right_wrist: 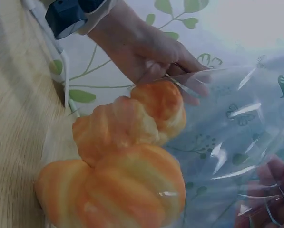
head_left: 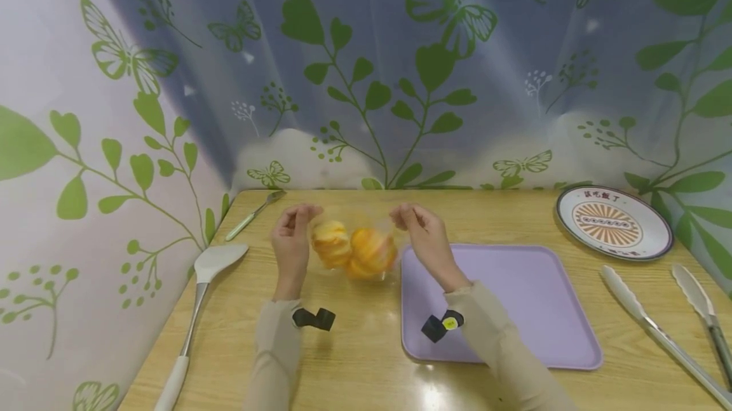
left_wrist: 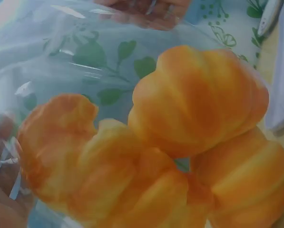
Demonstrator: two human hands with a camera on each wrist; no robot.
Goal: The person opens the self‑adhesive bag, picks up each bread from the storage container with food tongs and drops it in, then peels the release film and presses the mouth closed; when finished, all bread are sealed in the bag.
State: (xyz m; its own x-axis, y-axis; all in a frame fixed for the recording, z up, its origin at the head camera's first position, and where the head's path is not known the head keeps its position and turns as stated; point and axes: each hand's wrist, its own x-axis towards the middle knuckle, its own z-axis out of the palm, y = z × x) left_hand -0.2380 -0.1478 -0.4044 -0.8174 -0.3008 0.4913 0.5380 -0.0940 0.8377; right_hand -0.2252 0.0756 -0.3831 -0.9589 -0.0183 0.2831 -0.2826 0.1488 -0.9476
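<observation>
A clear plastic bag (right_wrist: 227, 142) with several golden-orange bread rolls (head_left: 372, 252) inside is held up between both hands, just above the table, left of the purple tray. The left hand (head_left: 293, 242) pinches the bag's left edge between thumb and fingers; the right hand (head_left: 426, 239) pinches its right edge. In the left wrist view the rolls (left_wrist: 199, 99) show closely through the film, the right hand (left_wrist: 146, 12) beyond them. The right wrist view shows the left hand (right_wrist: 156, 59) at the bag's edge above the rolls (right_wrist: 127, 185).
The purple tray (head_left: 503, 303) lies under the right forearm. A white spatula (head_left: 197, 309) and a small fork (head_left: 254, 215) are at the left. On the right are a patterned plate (head_left: 614, 223) and tongs (head_left: 657, 328). A printed curtain (head_left: 366, 80) hangs behind the table.
</observation>
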